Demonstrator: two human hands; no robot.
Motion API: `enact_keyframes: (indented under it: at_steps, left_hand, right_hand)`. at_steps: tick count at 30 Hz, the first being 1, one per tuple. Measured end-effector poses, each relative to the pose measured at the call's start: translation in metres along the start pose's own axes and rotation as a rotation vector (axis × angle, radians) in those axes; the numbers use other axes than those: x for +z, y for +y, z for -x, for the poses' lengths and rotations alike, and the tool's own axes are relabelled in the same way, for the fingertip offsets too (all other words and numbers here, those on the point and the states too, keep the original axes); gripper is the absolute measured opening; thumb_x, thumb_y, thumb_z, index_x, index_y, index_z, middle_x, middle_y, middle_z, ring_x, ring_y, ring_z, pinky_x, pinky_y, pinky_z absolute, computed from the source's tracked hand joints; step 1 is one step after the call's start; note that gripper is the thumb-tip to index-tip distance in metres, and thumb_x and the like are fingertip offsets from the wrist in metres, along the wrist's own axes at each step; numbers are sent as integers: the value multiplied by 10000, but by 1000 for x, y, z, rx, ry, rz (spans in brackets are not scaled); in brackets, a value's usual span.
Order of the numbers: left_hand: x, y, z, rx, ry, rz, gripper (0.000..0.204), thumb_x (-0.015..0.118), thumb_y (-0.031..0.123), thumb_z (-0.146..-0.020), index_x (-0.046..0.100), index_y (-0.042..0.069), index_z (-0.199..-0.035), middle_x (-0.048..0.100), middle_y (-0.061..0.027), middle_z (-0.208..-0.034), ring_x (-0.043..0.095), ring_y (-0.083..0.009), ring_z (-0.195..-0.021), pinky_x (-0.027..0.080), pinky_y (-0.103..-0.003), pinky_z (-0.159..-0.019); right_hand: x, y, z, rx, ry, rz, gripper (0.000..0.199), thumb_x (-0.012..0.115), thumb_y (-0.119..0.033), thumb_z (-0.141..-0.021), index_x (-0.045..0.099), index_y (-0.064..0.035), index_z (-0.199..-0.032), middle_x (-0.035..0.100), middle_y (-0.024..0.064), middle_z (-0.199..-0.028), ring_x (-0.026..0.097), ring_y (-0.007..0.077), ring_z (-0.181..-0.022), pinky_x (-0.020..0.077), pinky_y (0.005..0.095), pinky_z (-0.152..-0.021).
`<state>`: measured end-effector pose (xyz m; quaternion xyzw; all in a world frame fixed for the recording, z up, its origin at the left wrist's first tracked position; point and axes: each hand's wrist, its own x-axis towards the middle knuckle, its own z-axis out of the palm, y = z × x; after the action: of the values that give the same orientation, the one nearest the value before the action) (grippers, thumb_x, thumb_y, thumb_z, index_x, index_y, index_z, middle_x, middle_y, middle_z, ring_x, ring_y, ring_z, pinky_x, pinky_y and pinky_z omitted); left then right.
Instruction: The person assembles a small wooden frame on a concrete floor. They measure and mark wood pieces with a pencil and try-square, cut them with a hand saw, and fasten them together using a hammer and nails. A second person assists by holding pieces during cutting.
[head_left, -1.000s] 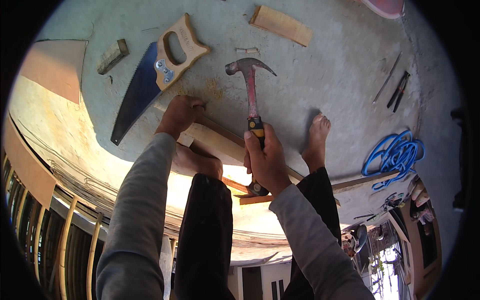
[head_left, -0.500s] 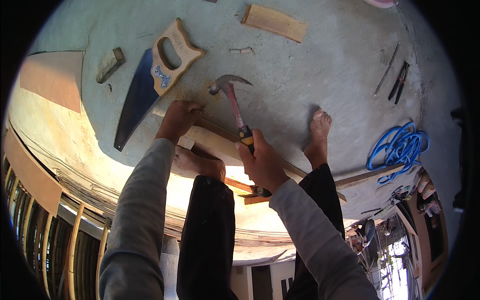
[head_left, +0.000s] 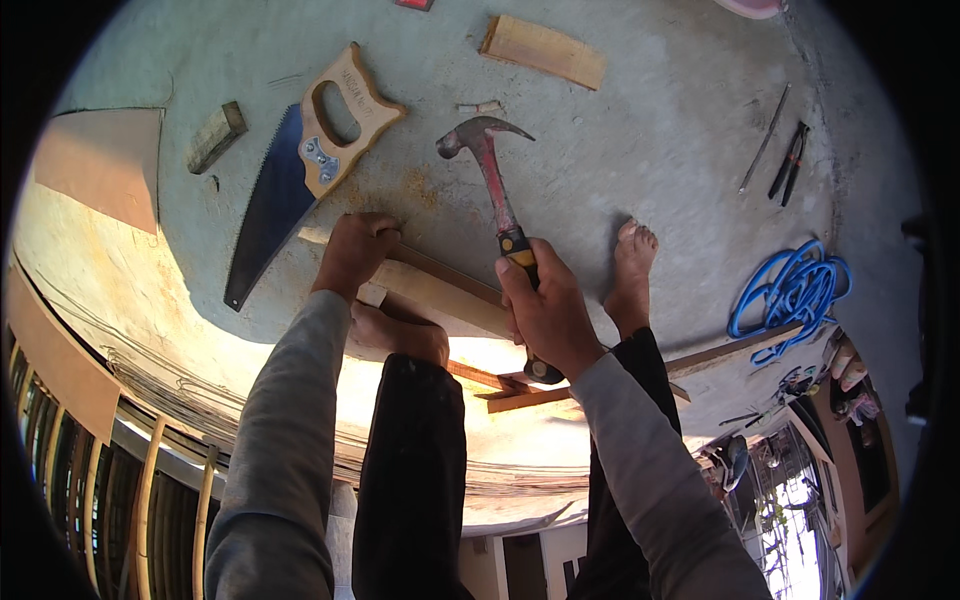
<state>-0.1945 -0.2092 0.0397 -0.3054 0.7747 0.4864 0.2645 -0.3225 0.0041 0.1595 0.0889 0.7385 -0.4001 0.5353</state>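
Saw point(head_left: 318, 157): lay on the floor point(head_left: 690, 150).
Left hand point(head_left: 353, 252): curled at the plank point(head_left: 440, 290) end; whether clamped, I couldn't tell.
Plank: looked pale, squared, partly hidden by the right hand point(head_left: 550, 312).
Hammer point(head_left: 499, 195): had a dark claw head, worn red shaft.
Right hand: was clamped around the hammer's grip.
Pink object point(head_left: 750, 7): was cut off above.

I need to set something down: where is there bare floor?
Bare floor lies between the short board, thin rod and right foot; a smaller patch separates board and saw. Around the left hand, plank and left foot, it's crowded.
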Motion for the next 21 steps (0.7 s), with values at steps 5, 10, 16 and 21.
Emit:
enact_keyframes:
  at_steps: [5,10,16,21]
  left_hand:
    - [-3,1,1,-72,-22,51,192,680,116,-805,747,13,-953,716,-201,-862,701,-355,-789,537,-410,-742]
    - [-1,-1,3,-34,18,48,204,659,106,-824,750,21,-984,725,-193,-903,711,-348,-844,548,-402,-795]
    - [8,-23,44,-197,500,4,279,582,95,-875,733,26,-1099,716,-216,-1074,697,-379,-982,544,-423,-864]
    - [29,-35,83,-243,420,82,312,534,58,-890,722,-5,-1131,713,-226,-1121,696,-372,-1037,535,-392,-921]
  right_hand:
    - [7,7,3,-140,50,-105,189,517,-223,-1047,487,-39,-1075,535,30,-700,525,98,-484,449,278,-439]
    - [5,8,5,-59,-36,26,191,540,-226,-1035,491,-43,-1056,542,43,-707,516,84,-478,434,283,-414]
    - [6,-1,0,-29,-74,61,298,580,-293,-1010,479,-17,-1056,564,56,-698,536,103,-474,452,278,-420]
    - [-13,-9,-3,172,-110,9,310,573,-320,-1010,483,-23,-1024,564,62,-701,555,118,-488,466,292,-421]
